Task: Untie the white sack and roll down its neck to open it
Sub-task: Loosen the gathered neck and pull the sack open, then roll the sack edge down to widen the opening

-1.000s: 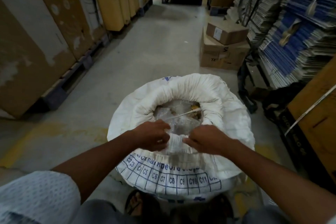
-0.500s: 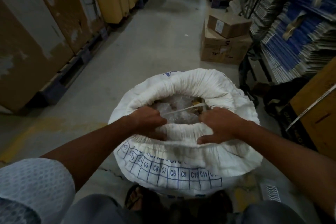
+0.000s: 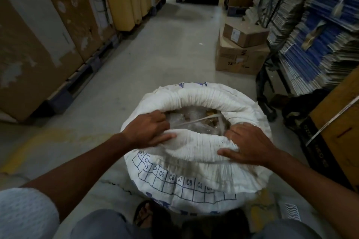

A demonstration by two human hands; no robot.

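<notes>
The white sack stands on the floor right in front of my feet, with a blue printed grid on its near side. Its neck is rolled into a thick ring around an open mouth. Clear plastic contents and a pale strap show inside. My left hand grips the near-left part of the rolled rim, fingers inside the mouth and thumb outside. On the near-right part, my right hand holds the rim the same way.
Tall cardboard cartons on pallets line the left side of the aisle. Two stacked brown boxes sit on the floor at the right, beside racks of flattened blue and white cartons. A carton edge stands close at right.
Both hands have moved apart along the near rim, from pinching its middle to gripping its left and right. The mouth of the sack has widened and the near roll is thicker.
</notes>
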